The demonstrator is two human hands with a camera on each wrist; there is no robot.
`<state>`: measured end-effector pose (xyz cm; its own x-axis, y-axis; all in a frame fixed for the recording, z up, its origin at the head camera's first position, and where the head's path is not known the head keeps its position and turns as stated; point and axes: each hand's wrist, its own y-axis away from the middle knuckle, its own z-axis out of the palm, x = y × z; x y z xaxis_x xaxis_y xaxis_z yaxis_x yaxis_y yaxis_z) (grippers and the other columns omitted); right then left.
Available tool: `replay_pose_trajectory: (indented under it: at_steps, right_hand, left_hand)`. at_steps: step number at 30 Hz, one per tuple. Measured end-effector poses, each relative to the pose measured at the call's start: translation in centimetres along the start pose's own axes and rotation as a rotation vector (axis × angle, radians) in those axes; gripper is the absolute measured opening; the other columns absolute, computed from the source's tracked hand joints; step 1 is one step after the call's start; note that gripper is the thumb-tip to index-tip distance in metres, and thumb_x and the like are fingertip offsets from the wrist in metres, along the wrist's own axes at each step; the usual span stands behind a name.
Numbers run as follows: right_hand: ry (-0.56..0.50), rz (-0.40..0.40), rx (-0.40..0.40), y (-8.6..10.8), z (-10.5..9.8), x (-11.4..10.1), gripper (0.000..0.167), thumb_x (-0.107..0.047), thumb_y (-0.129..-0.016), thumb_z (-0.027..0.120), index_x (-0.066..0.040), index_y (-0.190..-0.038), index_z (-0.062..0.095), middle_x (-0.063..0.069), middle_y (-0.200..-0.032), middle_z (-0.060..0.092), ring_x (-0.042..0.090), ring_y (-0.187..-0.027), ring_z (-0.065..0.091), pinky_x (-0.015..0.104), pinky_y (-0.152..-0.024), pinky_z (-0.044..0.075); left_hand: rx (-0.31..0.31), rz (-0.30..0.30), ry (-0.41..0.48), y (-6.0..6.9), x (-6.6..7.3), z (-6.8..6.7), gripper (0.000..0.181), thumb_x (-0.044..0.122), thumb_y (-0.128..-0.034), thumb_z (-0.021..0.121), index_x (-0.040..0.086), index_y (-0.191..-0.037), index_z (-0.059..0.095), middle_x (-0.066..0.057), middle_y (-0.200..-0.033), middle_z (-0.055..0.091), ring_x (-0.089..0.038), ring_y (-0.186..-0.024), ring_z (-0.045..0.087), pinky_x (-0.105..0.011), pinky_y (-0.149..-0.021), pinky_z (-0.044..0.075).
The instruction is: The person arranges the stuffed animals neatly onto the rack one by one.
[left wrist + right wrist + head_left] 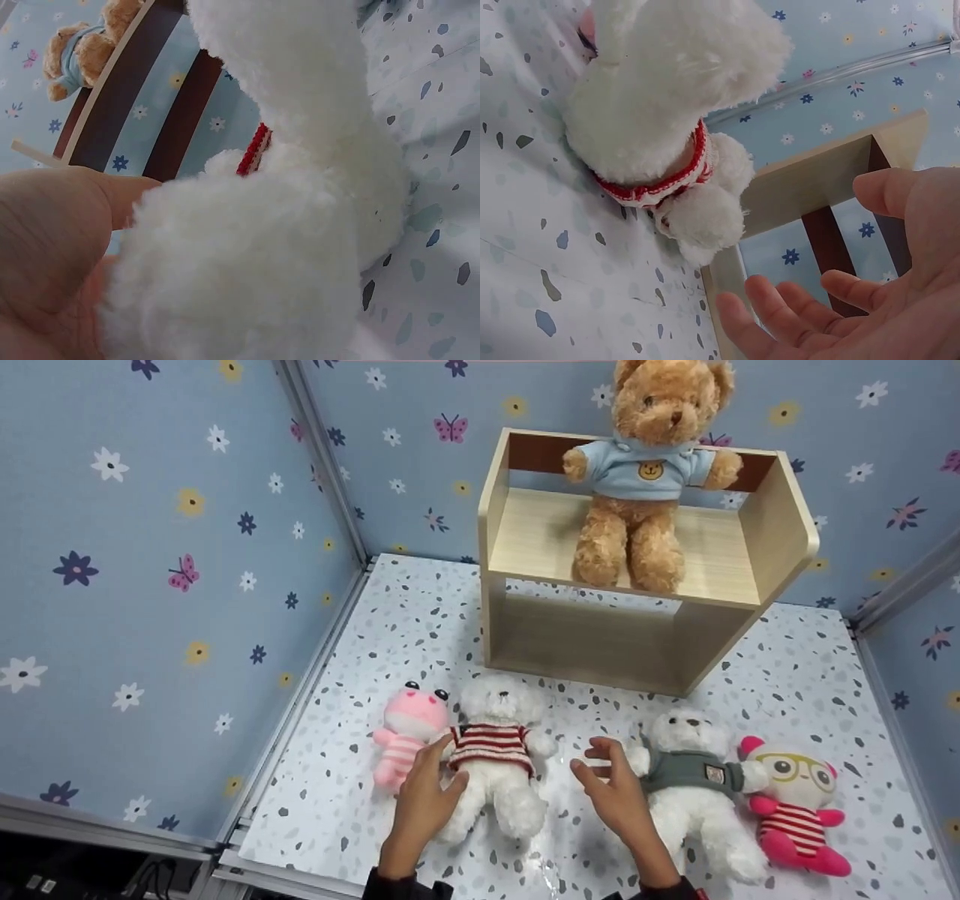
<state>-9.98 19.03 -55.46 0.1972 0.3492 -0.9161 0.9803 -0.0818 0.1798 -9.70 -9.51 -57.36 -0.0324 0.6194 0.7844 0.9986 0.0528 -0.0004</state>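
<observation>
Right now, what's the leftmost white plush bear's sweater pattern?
Red and white striped sweater, clearest in head view.

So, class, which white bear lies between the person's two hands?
The white bear in the red-and-white striped sweater. The other white bear wears grey-green and lies to the right of the right hand.

Left hand (427,795), thumb (454,786) spread, right hand (619,793), fingers (776,311) loosely bent, hands apart
</observation>
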Motion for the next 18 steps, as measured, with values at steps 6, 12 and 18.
replay_pose_trajectory:
  at_steps: [6, 12, 18]
  right_hand:
    - [-0.004, 0.01, -0.017, -0.2, 0.6, 0.3, 0.053, -0.031, -0.097, 0.07, -0.012, -0.141, 0.048, 0.017, -0.136, 0.057, 0.032, -0.114, 0.062, 0.034, -0.082, 0.057]
    - [0.008, 0.017, -0.035, -0.4, 1.4, 0.6, 0.056, -0.033, -0.096, 0.071, -0.014, -0.143, 0.047, 0.019, -0.138, 0.057, 0.035, -0.115, 0.063, 0.039, -0.084, 0.058]
    - [0.021, 0.003, -0.098, -0.4, 2.1, 0.7, 0.065, -0.039, -0.096, 0.071, -0.016, -0.15, 0.042, 0.022, -0.145, 0.052, 0.037, -0.119, 0.064, 0.044, -0.085, 0.058]
  left_hand:
    - [-0.052, 0.015, 0.0, -0.2, -0.2, -0.1, 0.068, 0.02, -0.0931, 0.072, 0.015, -0.154, 0.044, -0.014, -0.145, 0.053, -0.032, -0.103, 0.063, -0.049, -0.085, 0.051]
    - [-0.096, -0.008, 0.01, -0.3, -0.3, -0.1, 0.075, 0.024, -0.0924, 0.073, 0.018, -0.158, 0.038, -0.017, -0.152, 0.046, -0.035, -0.107, 0.063, -0.058, -0.09, 0.052]
    - [-0.132, -0.023, 0.022, -0.3, -0.6, 0.0, 0.081, 0.027, -0.0907, 0.076, 0.02, -0.16, 0.035, -0.023, -0.161, 0.035, -0.05, -0.131, 0.053, -0.07, -0.101, 0.045]
